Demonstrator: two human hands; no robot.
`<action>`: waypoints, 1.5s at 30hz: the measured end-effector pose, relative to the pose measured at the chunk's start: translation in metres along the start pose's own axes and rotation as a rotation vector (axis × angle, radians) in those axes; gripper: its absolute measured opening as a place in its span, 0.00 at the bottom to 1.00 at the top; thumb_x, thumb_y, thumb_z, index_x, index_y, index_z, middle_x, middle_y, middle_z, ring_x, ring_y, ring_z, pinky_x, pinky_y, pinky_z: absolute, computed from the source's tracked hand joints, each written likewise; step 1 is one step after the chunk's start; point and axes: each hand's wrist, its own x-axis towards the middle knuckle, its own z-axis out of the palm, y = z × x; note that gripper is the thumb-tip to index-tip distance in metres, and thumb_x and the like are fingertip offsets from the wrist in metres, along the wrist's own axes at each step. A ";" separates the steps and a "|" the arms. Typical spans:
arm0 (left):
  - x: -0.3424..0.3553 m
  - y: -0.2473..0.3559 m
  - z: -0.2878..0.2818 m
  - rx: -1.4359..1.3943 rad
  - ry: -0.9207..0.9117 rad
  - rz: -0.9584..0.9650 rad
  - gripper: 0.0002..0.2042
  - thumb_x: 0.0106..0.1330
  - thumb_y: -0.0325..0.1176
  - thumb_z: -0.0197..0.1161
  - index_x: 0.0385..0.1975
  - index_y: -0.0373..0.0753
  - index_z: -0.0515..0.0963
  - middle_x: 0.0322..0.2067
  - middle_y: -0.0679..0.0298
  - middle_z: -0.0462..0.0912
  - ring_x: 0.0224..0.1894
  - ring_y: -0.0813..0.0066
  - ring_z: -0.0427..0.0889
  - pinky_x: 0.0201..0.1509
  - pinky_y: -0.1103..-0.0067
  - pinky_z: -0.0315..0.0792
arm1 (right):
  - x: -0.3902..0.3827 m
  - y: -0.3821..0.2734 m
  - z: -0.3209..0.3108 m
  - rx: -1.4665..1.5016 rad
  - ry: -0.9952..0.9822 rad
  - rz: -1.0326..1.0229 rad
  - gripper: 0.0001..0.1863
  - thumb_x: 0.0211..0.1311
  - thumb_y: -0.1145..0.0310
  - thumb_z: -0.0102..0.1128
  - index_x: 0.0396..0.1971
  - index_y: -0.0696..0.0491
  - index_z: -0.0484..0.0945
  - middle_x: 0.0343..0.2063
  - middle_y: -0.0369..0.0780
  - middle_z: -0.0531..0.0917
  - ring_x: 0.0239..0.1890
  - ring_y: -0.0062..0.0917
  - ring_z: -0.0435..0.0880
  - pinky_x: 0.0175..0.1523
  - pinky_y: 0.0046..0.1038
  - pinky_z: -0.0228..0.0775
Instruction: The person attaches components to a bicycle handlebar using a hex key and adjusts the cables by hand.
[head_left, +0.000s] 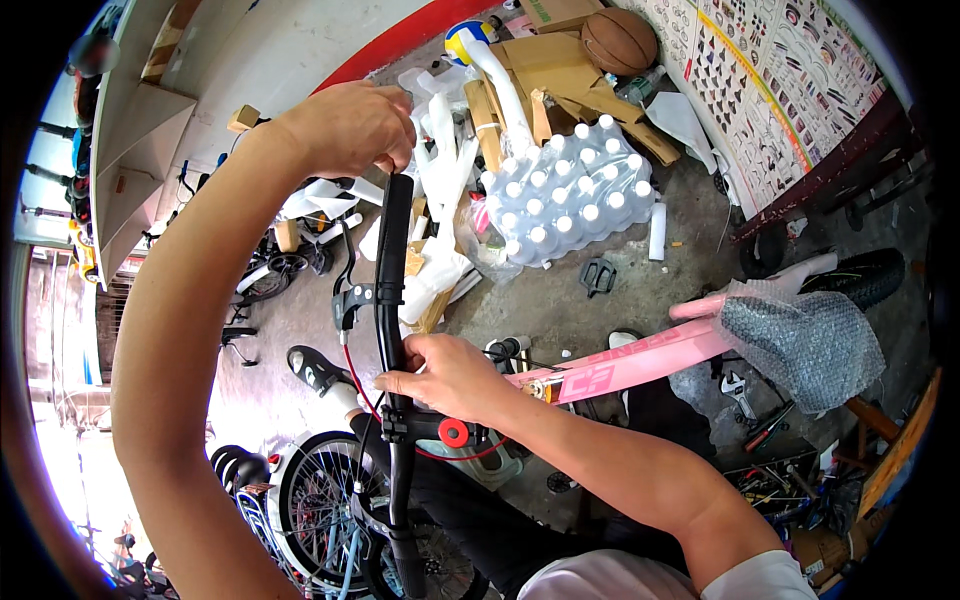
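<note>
- Your left hand [345,125] is closed over the far end of the handlebar [392,300], fingers curled round the tip. Holding at the very end gives you the most leverage, which looks like why it sits there.
- Your right hand [445,375] is wrapped partly round the bar near the middle, thumb and fingers pinching it just above the clamp with the red knob [453,432]. That placement steadies the bar right where it is fixed.
- The handlebar runs away from you, nearly upright in the view, between the two hands; a brake lever [350,303] hangs off its left side, and a red cable [358,385] trails down toward the clamp.
- The pink frame [640,362] stretches off to your right, its far part wrapped in bubble wrap [800,345], likely to save the paint.
- A front wheel [325,500] sits below the bar.
- A pack of bottles [575,195], cardboard [560,65] and a basketball [618,40] lie on the floor beyond, well apart from your hands.
</note>
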 end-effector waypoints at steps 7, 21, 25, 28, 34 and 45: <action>-0.063 -0.008 -0.008 -0.052 0.090 -0.069 0.02 0.61 0.26 0.68 0.32 0.39 0.85 0.50 0.61 0.86 0.66 0.57 0.74 0.64 0.64 0.73 | -0.007 -0.011 -0.005 0.093 -0.045 -0.007 0.32 0.56 0.36 0.71 0.35 0.56 0.85 0.27 0.38 0.87 0.30 0.26 0.85 0.38 0.28 0.74; -0.383 0.275 0.137 -0.634 1.020 -1.650 0.17 0.78 0.40 0.56 0.48 0.31 0.82 0.38 0.59 0.87 0.39 0.75 0.84 0.48 0.78 0.76 | 0.000 -0.010 -0.036 0.172 0.334 -0.138 0.41 0.65 0.33 0.51 0.40 0.65 0.83 0.36 0.46 0.86 0.38 0.29 0.85 0.47 0.31 0.74; -0.334 0.529 0.244 -1.117 0.718 -1.962 0.14 0.75 0.40 0.53 0.30 0.38 0.77 0.19 0.68 0.74 0.22 0.80 0.69 0.30 0.79 0.61 | -0.007 -0.017 -0.030 0.327 0.268 -0.110 0.31 0.70 0.41 0.55 0.49 0.58 0.77 0.35 0.41 0.83 0.31 0.22 0.80 0.35 0.23 0.70; -0.254 0.635 0.233 -1.845 1.018 -2.085 0.07 0.76 0.31 0.54 0.39 0.37 0.78 0.23 0.66 0.81 0.20 0.81 0.79 0.19 0.85 0.65 | -0.017 -0.014 -0.038 0.210 0.296 -0.167 0.30 0.71 0.43 0.56 0.50 0.59 0.78 0.35 0.42 0.83 0.32 0.23 0.81 0.37 0.23 0.72; -0.241 0.788 0.325 -1.973 0.508 -2.131 0.07 0.77 0.33 0.56 0.39 0.37 0.77 0.23 0.66 0.81 0.20 0.79 0.79 0.18 0.82 0.68 | -0.023 0.007 -0.067 -0.234 0.319 -0.257 0.27 0.72 0.45 0.57 0.45 0.59 0.82 0.35 0.41 0.86 0.34 0.23 0.83 0.43 0.25 0.75; -0.230 0.714 0.260 -1.616 0.690 -1.834 0.09 0.75 0.31 0.58 0.39 0.31 0.81 0.16 0.72 0.71 0.18 0.88 0.67 0.22 0.82 0.61 | -0.069 -0.023 -0.063 -0.175 0.524 -0.280 0.19 0.73 0.52 0.58 0.43 0.55 0.82 0.32 0.36 0.85 0.31 0.18 0.83 0.39 0.20 0.73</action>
